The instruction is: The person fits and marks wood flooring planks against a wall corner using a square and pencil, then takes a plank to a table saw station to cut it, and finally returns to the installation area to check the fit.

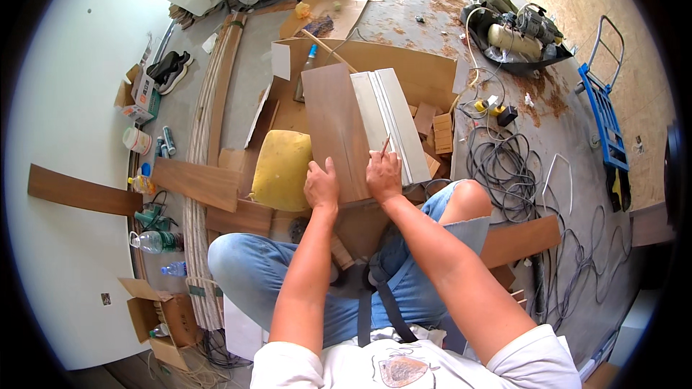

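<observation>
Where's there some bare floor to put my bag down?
Bare floor shows between the long boards and cardboard box, and between the coiled cables and blue trolley. It's crowded in the box, among wood blocks, and across the cables.

I am wearing a white T-shirt (468, 377) with short, loose sleeves (537, 360), and its front is bearing a rounded brown print (404, 372) among dark lines. My faded blue jeans (249, 266) are opening around my right knee (467, 200). Dark straps (391, 307) are running over them; my forearms (306, 266) and hands (321, 184) are showing bare.
</observation>
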`<state>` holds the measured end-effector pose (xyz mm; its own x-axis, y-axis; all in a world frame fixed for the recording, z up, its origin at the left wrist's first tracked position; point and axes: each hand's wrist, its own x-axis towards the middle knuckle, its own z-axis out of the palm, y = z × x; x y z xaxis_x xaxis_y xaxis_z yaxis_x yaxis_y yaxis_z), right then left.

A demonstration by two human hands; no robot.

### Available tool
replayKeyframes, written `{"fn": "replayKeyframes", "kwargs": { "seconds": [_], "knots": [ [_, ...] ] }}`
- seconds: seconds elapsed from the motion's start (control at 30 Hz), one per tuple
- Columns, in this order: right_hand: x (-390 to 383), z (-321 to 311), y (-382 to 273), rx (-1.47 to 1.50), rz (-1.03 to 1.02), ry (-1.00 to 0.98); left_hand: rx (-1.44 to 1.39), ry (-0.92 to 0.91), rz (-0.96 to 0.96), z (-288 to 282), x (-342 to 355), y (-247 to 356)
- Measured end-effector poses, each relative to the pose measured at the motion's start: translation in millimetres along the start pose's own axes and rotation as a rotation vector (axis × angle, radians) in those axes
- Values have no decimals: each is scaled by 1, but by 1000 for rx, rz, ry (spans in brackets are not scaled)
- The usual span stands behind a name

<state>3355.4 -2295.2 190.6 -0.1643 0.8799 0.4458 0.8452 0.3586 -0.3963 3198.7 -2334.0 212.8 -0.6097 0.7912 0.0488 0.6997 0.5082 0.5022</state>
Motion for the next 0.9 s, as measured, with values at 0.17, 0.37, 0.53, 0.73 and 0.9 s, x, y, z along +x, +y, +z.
{"fn": "replayKeyframes", "kwargs": {
  "seconds": [0.17,0.37,0.53,0.73,0.9],
  "knots": [
    [-12,-5,0,-26,17,-12,-4,3,-4,-4,-14,0],
    [-29,-13,-3,-54,2,5,-10,-24,-31,-11,-31,-3],
    [-39,-19,-5,-81,-1,4,-3,-28,-31,-12,-40,-8],
    [-53,-30,-10,-181,-11,12,20,-49,-47,-15,-55,-9],
    [-66,-38,-15,-183,60,-98,66,-106,-76,-20,-64,-9]
  ]
}}
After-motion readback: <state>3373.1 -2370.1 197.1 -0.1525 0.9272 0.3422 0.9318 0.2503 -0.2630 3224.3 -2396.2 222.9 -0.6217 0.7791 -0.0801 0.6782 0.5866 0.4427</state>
